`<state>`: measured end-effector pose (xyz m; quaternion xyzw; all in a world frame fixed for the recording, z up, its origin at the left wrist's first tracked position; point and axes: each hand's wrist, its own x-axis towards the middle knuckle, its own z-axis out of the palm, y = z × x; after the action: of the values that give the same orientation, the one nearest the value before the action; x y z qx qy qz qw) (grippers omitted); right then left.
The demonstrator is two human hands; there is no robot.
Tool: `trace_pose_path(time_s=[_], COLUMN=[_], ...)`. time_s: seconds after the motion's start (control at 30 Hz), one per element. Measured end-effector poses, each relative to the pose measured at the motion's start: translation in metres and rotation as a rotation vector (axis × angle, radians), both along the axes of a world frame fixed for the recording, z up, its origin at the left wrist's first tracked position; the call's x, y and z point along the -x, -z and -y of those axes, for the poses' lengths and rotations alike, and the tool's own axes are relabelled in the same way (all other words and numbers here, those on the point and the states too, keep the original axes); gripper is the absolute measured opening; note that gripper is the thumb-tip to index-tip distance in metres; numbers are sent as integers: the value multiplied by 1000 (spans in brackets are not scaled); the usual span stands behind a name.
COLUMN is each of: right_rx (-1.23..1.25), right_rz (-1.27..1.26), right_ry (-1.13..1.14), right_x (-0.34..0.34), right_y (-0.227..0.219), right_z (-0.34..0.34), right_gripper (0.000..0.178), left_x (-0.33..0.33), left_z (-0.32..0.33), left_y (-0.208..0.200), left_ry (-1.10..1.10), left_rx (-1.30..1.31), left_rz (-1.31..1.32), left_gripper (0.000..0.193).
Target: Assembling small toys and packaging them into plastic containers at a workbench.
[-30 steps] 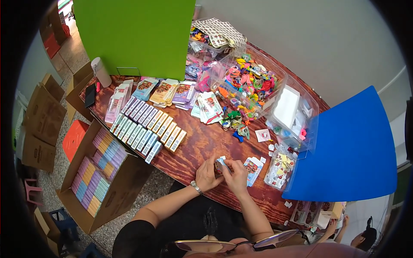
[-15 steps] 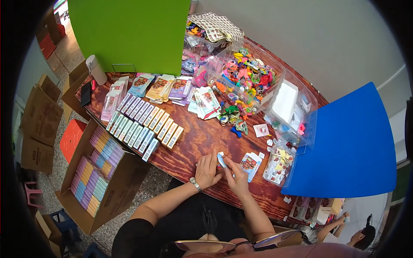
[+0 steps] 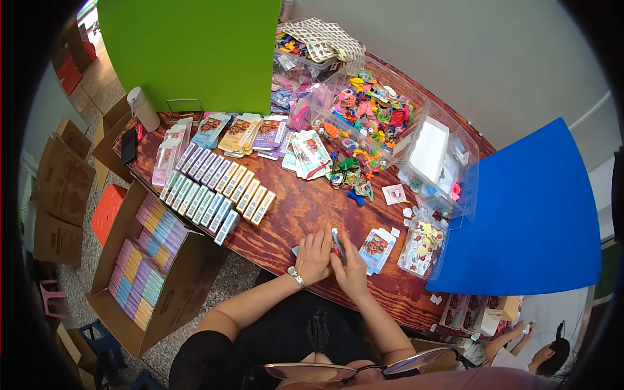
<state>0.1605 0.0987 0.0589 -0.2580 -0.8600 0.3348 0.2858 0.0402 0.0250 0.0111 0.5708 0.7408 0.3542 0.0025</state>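
Note:
Near the front edge of the table, a small light-blue carton (image 3: 335, 239) stands between my two hands, mostly covered by them. My left hand (image 3: 314, 256) presses along its left side, fingers close together. On its other side my right hand (image 3: 351, 268) grips it with bent fingers. A pale corner of something (image 3: 295, 251) pokes out left of my left hand; I cannot tell what it is. Just right of my hands lie flat light-blue cartons (image 3: 377, 250) with printed fronts.
Rows of filled cartons (image 3: 221, 195) stand at the left, with fans of flat cartons (image 3: 240, 133) behind. Clear bins hold colourful small toys (image 3: 374, 107). A tub of stickers (image 3: 422, 250) sits by a blue panel (image 3: 520, 214). An open cardboard box (image 3: 175, 279) is at lower left.
My right hand has turned and come closer to my left hand, and the carton between them now shows less. The left hand has barely moved.

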Motion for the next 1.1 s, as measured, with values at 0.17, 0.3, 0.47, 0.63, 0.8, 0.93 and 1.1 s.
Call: trace_pose_path(time_s=[0.17,0.3,0.47,0.63,0.8,0.93,1.1], right_rx=[632,1305,1564,1150,458,74,-197], right_rz=[-167,-578,-429,-121,46,141,318], right_ry=[168,128,-130,-34,128,345,461], right_x=[4,6,11,4,12,27,46], right_y=[30,29,39,34,58,71,71], right_z=[-38,-41,-15,-37,-115,-172,-190], right_gripper=[41,32,35,32,29,27,17], left_x=[16,25,31,32,30,18,13], left_z=[6,13,6,3,8,4,13], left_y=[-36,-33,2,-5,6,30,40], left_ry=[3,76,268,149,7,37,46], left_rx=[-179,-227,-175,-146,-51,-72,-61], left_rz=[-267,197,411,590,539,585,473], left_gripper=[112,130,124,89,83,78,83])
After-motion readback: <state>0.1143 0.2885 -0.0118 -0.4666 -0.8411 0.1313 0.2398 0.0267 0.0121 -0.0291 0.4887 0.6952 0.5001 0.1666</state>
